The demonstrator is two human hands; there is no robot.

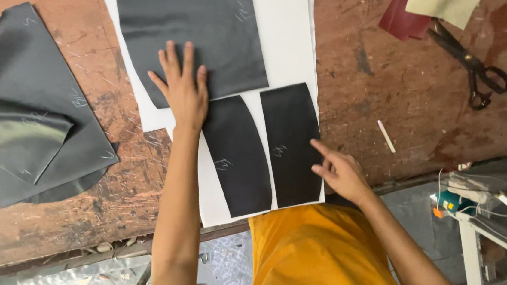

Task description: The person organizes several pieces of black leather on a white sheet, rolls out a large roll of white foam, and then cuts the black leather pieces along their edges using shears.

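- Tabletop (425, 108): worn brown wood, scratched and stained, filling most of the view.
- White sheet (286, 36): lies on the tabletop from far centre toward the near edge; all three dark cut pieces rest on it.
- Large dark panel (190, 23): far end of the white sheet, roughly square, faint chalk marks near its right corner.
- Stack of dark pieces (27, 106): far left on the bare wood, well apart from the sheet, upper layers folded over.
- Two curved dark strips: left strip (237, 153) and right strip (289, 142) lie side by side, apart by a narrow white gap, long axes running near-to-far and leaning slightly left at the far end. Each carries a small chalk mark.
- Left hand (182, 88): flat, fingers spread, palm pressed on the near-left corner of the large dark panel; holds nothing. Wrist lies just beside the far tip of the left strip.
- Right hand (339, 170): loosely curled, index finger extended and touching the right edge of the right strip, at mid-length; grips nothing. This hand is the nearer one to both strips, which lie to its left.
- Black scissors (471, 63): far right, near red and pale scraps, well apart from both hands.
- White chalk stick (386, 136): on bare wood, right of the sheet.
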